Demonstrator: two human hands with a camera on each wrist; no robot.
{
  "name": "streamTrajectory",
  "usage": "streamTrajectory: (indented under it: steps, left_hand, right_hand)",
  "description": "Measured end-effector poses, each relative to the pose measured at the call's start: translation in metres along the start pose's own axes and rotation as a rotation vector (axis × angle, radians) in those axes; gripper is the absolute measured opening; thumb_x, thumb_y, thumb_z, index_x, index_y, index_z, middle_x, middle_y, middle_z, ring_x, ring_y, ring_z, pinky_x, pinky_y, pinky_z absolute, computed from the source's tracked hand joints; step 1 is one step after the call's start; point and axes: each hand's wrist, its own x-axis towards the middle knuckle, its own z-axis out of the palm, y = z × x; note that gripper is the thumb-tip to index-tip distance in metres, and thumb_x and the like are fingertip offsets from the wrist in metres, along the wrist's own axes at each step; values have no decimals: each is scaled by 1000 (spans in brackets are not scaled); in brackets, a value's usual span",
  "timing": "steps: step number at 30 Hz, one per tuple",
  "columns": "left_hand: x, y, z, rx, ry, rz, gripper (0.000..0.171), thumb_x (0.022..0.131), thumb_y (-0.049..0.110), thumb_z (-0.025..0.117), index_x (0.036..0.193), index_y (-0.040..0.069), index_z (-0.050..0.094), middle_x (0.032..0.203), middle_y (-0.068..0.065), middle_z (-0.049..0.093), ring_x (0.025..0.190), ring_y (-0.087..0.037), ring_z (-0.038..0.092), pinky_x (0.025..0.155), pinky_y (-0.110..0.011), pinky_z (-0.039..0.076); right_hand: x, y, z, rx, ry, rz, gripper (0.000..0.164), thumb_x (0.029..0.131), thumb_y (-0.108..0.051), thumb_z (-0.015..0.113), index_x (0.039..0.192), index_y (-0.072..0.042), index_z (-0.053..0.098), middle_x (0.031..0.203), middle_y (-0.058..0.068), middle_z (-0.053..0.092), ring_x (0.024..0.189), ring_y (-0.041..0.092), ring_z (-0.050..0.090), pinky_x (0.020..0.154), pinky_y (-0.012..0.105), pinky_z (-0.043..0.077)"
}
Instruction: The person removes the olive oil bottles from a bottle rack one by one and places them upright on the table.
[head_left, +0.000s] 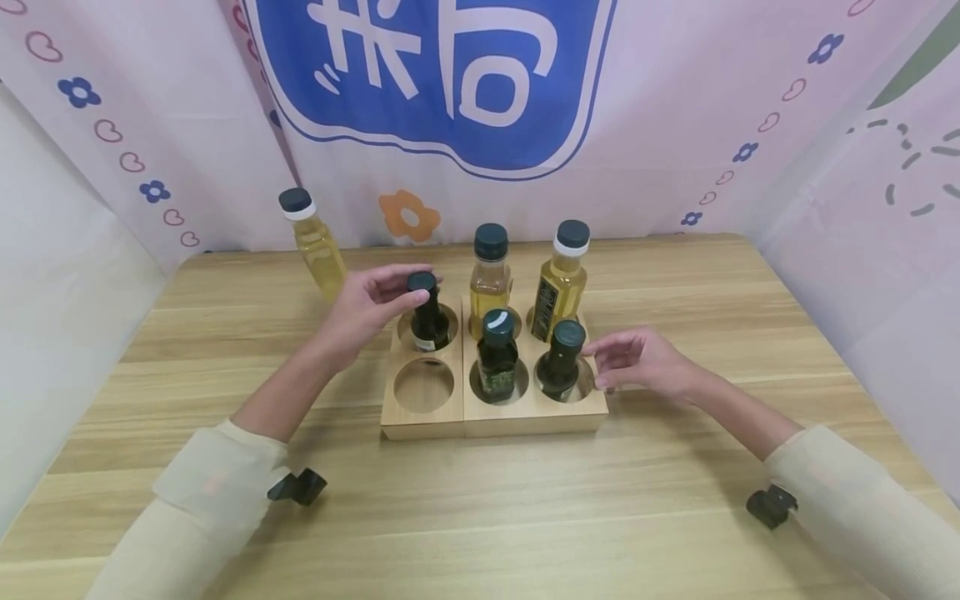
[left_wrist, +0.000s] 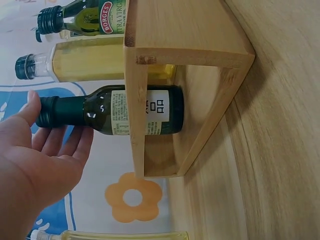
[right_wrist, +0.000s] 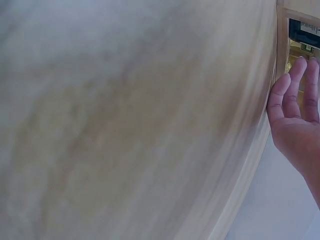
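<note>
My left hand (head_left: 367, 304) holds a dark green bottle (left_wrist: 102, 110) by its capped neck, thumb on one side and fingers on the other. That bottle stands in the back left hole of a wooden bottle rack (head_left: 423, 427). My right hand (head_left: 637, 362) is at the rack's right side, fingers loosely bent, beside a dark bottle (head_left: 561, 362) in the front right hole. Another dark bottle (head_left: 497, 367) fills the front middle hole. Behind them stand two yellow oil bottles, one in the middle (head_left: 490, 287) and one at right (head_left: 558, 292).
A tall yellow oil bottle (head_left: 318, 254) stands on the wooden table (head_left: 525, 517), behind my left hand and outside the rack. A printed curtain (head_left: 645, 167) hangs along the table's back edge. The rack's front left hole (head_left: 423, 385) holds no bottle.
</note>
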Motion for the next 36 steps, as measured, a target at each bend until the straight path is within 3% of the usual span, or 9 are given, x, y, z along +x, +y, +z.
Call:
streamTrajectory:
  steps: [8,17,24,32,36]
  left_hand:
    - [1,-1,0,-36,-5,1,34,102,3,66,135,-3,63,131,-11,71,114,-10,70,101,-25,55]
    - [2,0,2,-52,-5,-2,31,102,0,63,133,-4,62,124,-8,74,111,-11,71,102,-26,54]
    - [2,1,2,-53,2,10,32,102,-1,63,133,-8,62,121,-9,75,109,-11,72,101,-26,55]
    - [2,-1,5,-93,31,15,28,99,-4,65,127,-4,67,114,-4,78,105,-11,74,99,-26,56]
    - [2,-1,7,-123,44,8,30,99,-4,65,128,-8,64,111,-1,78,105,-11,74,98,-26,56]
  right_hand:
    - [0,1,0,1,0,-7,44,81,11,79,122,15,64,94,1,74,84,15,71,74,27,63]
    - [1,2,-1,51,-21,-33,39,81,12,78,117,-2,74,91,1,74,81,14,70,71,26,62]
    - [2,2,-1,34,-15,-42,41,80,11,79,119,11,67,91,2,74,82,14,70,73,27,63]
    - [1,4,-1,49,-31,-48,40,81,11,78,120,10,68,90,3,73,80,14,70,71,28,63]
    - [1,3,-1,43,-31,-52,42,81,11,79,121,13,66,90,3,73,80,15,70,71,28,63]
